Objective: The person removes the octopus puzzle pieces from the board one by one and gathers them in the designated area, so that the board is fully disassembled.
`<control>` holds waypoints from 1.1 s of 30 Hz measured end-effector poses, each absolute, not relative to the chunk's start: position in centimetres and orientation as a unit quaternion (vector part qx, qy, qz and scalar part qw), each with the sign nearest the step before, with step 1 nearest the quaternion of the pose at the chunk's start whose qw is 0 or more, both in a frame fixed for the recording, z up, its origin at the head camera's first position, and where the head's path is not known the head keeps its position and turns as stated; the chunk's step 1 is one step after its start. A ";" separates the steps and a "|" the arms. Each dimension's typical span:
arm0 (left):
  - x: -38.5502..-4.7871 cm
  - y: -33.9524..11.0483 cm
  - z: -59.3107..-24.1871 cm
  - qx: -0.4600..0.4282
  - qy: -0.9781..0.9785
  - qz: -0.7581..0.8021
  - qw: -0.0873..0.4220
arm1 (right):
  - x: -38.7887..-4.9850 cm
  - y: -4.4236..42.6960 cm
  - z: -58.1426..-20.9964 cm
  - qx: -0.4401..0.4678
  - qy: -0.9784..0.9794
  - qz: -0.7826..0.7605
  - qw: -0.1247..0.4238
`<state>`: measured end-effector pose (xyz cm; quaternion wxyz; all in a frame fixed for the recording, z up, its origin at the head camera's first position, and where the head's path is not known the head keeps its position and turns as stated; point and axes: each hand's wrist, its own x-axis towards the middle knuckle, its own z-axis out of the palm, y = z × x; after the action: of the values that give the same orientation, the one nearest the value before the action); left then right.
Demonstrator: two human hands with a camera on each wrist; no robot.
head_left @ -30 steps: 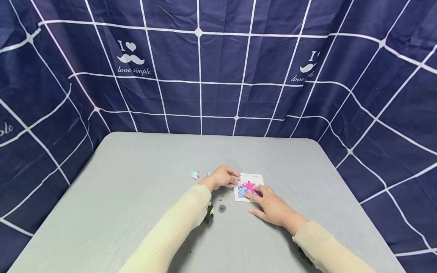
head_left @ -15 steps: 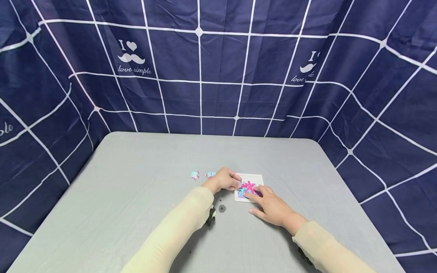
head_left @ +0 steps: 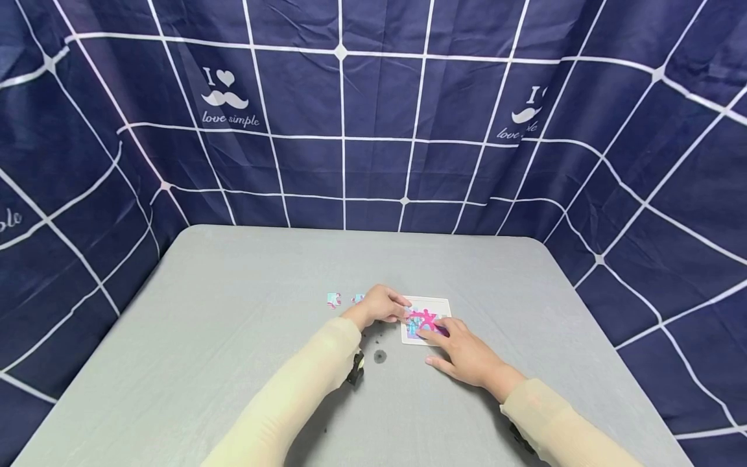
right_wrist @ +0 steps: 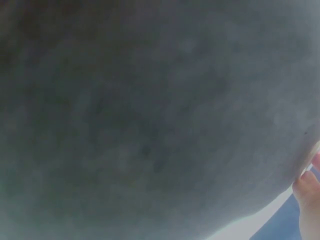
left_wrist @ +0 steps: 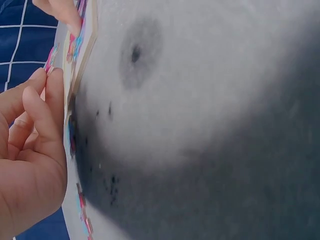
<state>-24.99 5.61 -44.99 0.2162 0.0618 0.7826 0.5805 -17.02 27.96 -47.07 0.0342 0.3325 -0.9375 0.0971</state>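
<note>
A white puzzle tray (head_left: 441,303) lies on the table, its lower part covered with joined pink, blue and purple pieces (head_left: 428,319). Over the tray's left edge, my left hand (head_left: 382,305) pinches a small puzzle piece (left_wrist: 51,59) between thumb and fingertips; in the left wrist view the piece is tilted up. My right hand (head_left: 467,353) rests its fingers, fairly straight, on the pieces at the tray's lower right. Only part of the right hand (right_wrist: 309,197) shows in the right wrist view.
Left of the tray lie loose puzzle pieces, one (head_left: 333,299) apart and another (head_left: 358,298) partly behind my left hand. Dark spots (head_left: 380,357) mark the grey table (head_left: 262,279) in front of the tray. A blue curtain with white lines (head_left: 373,162) hangs behind.
My left hand moved slightly down and right over the tray's left edge, then a little back up and left. The right hand has stayed in place.
</note>
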 end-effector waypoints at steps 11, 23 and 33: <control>-25.1 3.5 -44.5 0.075 0.771 0.587 0.237 | -16.9 27.9 -47.0 0.328 -0.940 0.093 0.029; -24.9 0.3 -44.5 0.090 0.763 0.583 0.263 | -16.8 27.8 -46.7 0.323 -0.942 0.088 0.020; -24.6 -2.7 -44.6 0.080 0.760 0.585 0.272 | -16.7 27.8 -46.8 0.324 -0.941 0.092 0.027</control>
<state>-24.55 -2.70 -44.61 0.2723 0.0796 0.7596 0.5853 -16.74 27.78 -46.75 0.0275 0.3241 -0.9411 0.0925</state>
